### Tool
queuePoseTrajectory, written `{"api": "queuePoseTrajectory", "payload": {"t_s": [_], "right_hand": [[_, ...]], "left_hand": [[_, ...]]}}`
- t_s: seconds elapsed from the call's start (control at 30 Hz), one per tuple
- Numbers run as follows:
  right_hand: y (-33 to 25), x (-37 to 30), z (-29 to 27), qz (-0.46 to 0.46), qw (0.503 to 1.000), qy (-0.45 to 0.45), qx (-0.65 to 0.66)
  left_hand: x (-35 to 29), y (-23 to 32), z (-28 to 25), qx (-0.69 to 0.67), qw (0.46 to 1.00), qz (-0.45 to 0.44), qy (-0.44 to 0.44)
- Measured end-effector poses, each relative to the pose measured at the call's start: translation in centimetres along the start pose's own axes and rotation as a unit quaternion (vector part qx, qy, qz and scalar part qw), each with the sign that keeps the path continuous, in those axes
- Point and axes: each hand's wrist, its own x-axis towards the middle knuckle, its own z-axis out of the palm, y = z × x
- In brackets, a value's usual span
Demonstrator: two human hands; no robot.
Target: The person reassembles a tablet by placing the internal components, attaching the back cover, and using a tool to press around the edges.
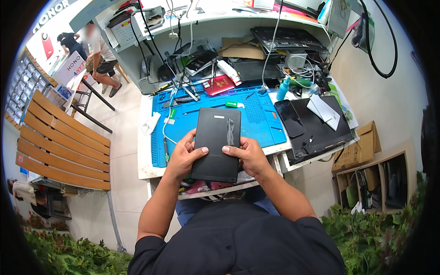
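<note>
Between both hands I hold a dark grey tablet (pixel 214 142), its back toward me, over the near edge of the bench. My left hand (pixel 187 153) grips its left long edge, thumb lying on the back. On the opposite edge, my right hand (pixel 247 155) grips it the same way. A small white label and a scribbled patch mark the upper half of the back; a camera lens shows at its lower right corner. Behind the tablet lies a blue work mat (pixel 261 121) with small tools and a green-and-white piece (pixel 234 104) on it.
Right of the mat, a black phone (pixel 289 118) and white papers (pixel 323 112) rest on a dark laptop panel (pixel 305 145). A blue bottle (pixel 283 89) stands behind them. Cables hang from the shelf (pixel 211 17). An open drawer (pixel 220 187) juts out below the tablet. A slatted wooden bench (pixel 64 142) stands left.
</note>
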Motion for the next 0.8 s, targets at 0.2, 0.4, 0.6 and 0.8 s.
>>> {"api": "queuePoseTrajectory", "payload": {"t_s": [0.2, 0.4, 0.6, 0.8], "right_hand": [[0.6, -1.2, -5.5, -0.09, 0.978, 0.074, -0.175], [-4.3, -1.8, -0.8, -0.463, 0.667, 0.035, -0.582], [-5.1, -0.8, 0.0, -0.498, 0.694, 0.019, -0.519], [-3.6, -2.3, 2.3, -0.385, 0.79, 0.05, -0.474]], "left_hand": [[-0.2, 1.6, 0.9, -0.002, 1.0, 0.018, 0.017], [0.1, 2.5, 0.5, -0.159, 0.983, -0.079, -0.037], [1.2, 0.2, -2.3, -0.229, 0.968, -0.042, -0.097], [1.7, -0.4, -0.2, -0.023, 0.986, 0.13, 0.105]]}}
